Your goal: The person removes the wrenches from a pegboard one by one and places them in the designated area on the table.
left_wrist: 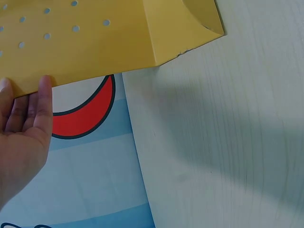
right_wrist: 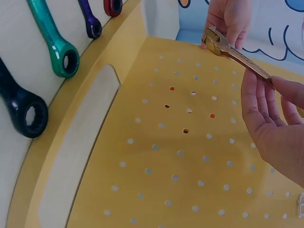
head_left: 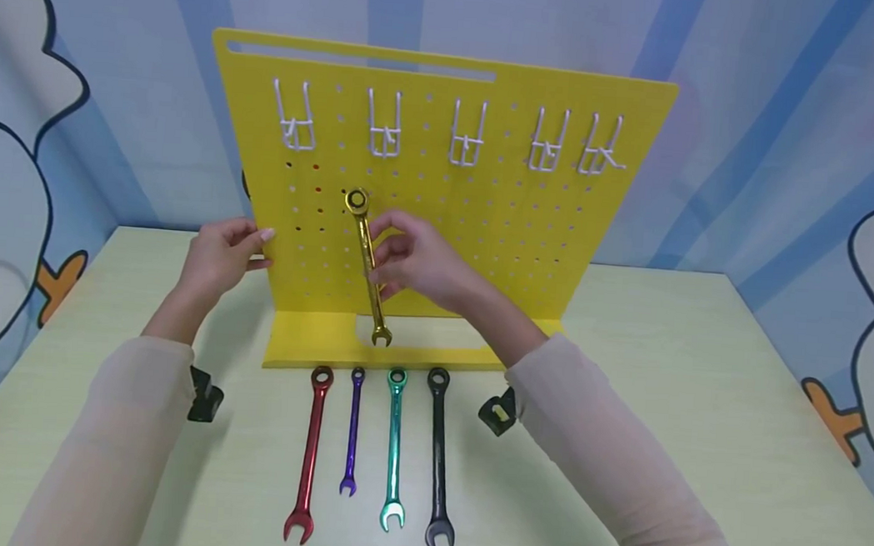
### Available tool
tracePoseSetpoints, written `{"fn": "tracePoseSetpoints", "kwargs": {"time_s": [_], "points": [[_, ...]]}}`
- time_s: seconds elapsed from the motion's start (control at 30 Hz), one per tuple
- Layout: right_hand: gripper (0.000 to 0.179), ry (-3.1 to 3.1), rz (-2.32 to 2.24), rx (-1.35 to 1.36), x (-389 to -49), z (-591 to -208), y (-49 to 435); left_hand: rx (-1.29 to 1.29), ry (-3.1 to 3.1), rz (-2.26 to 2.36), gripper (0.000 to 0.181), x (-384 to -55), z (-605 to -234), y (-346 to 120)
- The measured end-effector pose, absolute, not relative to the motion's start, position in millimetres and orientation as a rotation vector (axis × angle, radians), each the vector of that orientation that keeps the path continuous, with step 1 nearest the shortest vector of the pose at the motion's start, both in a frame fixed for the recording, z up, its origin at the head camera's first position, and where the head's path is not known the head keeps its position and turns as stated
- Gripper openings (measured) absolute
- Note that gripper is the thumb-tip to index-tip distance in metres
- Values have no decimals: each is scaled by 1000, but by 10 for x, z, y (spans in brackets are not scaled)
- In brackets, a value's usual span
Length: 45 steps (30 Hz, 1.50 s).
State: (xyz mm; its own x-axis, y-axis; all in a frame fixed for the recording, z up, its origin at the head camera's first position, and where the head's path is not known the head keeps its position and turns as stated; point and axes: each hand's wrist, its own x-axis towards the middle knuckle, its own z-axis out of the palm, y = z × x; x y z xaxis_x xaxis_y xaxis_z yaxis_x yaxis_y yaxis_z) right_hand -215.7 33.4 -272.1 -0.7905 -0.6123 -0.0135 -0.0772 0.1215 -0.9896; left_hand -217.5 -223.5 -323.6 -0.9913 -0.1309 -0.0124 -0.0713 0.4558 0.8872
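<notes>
Between the thumb and fingers of my right hand [head_left: 424, 261] is a gold combination wrench [head_left: 368, 260], ring end up and open end down, in front of the yellow pegboard [head_left: 438, 260]. The right wrist view shows the same gold wrench [right_wrist: 248, 61] pinched at its shank. My left hand [head_left: 222, 253] grips the pegboard's left edge, thumb in front and other fingers reaching behind it. Several white wire hooks, among them the leftmost hook [head_left: 298, 124], hang along the board's upper part with no tool on them.
On the table before the board's base lie a red wrench [head_left: 310, 457], a purple wrench [head_left: 353, 435], a teal wrench [head_left: 394, 450] and a black wrench [head_left: 438, 465], ring ends toward the board. Behind the table [head_left: 670, 387] stands a blue patterned backdrop [head_left: 714, 156].
</notes>
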Motion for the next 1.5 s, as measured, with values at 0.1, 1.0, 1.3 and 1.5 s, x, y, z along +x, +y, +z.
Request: {"fn": "tracePoseSetpoints", "kwargs": {"time_s": [0.1, 1.0, 1.3, 1.5], "points": [[30, 1986, -1695, -648, -2160, -2773, 385, 193, -2637, -1592, 37, -2169, -3225, -2228], [27, 2000, -1506, -448, -2141, -3269, 892, 180, -2619, -1608, 39, -2175, -3234, -2226], [27, 2034, -1462, -338, -2107, -3376, 1074, 162, -2613, -1609, 39, -2173, -3238, -2234], [27, 2028, -1463, -275, -2090, -3438, 1178, 176, -2616, -1611, 39, -2172, -3236, -2227]]}}
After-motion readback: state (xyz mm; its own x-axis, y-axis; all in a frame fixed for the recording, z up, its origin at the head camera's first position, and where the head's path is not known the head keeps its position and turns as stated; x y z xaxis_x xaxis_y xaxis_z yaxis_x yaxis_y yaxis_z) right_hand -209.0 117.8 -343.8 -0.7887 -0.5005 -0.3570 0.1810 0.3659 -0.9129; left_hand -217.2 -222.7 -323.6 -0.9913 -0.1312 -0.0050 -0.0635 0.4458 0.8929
